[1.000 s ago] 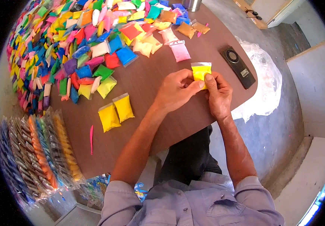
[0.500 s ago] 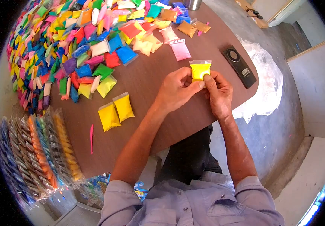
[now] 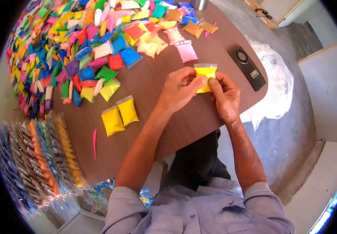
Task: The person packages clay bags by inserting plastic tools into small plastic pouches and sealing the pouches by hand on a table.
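Observation:
Between my two hands is a small clear bag of bright yellow filling [image 3: 205, 71], upright above the table with its clear seal strip at the top. My left hand [image 3: 181, 89] pinches its left side, the thumb lying across the front. On the right side, my right hand [image 3: 226, 96] grips the bag with its thumb pressed on the front. Fingers behind the bag are partly hidden. Two more yellow bags [image 3: 113, 121] lie overlapping on the brown table [image 3: 152, 82], left of my left forearm. A pink plastic stick [image 3: 95, 143] rests further left.
A large heap of small coloured bags [image 3: 78, 43] covers the table's far left. Long clear packs of coloured bags [image 3: 43, 156] stand by the left edge. At the right edge lies a black device [image 3: 248, 68]. White plastic sheeting [image 3: 272, 85] is on the floor beyond.
The yellow bag has shifted slightly left and down in my hands. My left thumb has moved up across its front, and more of the bag's lower part shows.

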`<state>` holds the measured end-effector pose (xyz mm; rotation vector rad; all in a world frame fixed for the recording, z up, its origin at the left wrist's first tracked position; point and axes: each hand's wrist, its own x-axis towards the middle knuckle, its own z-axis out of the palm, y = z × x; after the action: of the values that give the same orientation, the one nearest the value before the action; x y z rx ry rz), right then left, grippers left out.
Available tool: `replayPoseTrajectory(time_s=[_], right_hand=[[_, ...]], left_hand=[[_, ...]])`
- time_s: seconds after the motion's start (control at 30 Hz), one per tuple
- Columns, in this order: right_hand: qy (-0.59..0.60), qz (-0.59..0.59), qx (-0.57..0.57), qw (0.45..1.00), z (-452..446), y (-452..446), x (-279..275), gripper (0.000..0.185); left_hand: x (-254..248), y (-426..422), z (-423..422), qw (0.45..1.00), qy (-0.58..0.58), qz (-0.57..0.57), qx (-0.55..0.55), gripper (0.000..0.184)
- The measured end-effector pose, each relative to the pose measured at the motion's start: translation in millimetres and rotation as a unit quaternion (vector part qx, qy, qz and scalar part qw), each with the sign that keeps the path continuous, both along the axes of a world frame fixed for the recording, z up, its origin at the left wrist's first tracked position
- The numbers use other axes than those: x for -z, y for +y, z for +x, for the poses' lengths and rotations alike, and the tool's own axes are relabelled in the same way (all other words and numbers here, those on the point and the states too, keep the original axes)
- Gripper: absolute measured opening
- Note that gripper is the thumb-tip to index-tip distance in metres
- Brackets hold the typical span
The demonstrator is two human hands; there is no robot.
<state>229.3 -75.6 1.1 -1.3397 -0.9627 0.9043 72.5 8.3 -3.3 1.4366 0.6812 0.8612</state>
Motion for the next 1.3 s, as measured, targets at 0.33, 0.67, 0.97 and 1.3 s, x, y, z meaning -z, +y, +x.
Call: replayPoseTrajectory(time_s=[0.33, 0.67, 0.97, 1.3], right_hand=[[-0.019, -0.019, -0.004, 1.0, -1, 1, -4, 0.024], [0.03, 0.036, -0.033, 0.998, -1, 5, 7, 0.018], [0.032, 0.045, -0.026, 0.998, -1, 2, 8, 0.017], [0.027, 0.043, -0.033, 0.998, 0, 1, 8, 0.019]], left_hand=[[4, 4, -4, 0.995, 0.037, 0.098, 0.001, 0.015], [6, 2, -5, 1.0, 0.005, 0.001, -0.015, 0.012], [-5, -7, -7, 0.999, 0.05, 0.011, -0.001, 0.02], [7, -7, -7, 0.996, 0.069, 0.042, -0.041, 0.023]])
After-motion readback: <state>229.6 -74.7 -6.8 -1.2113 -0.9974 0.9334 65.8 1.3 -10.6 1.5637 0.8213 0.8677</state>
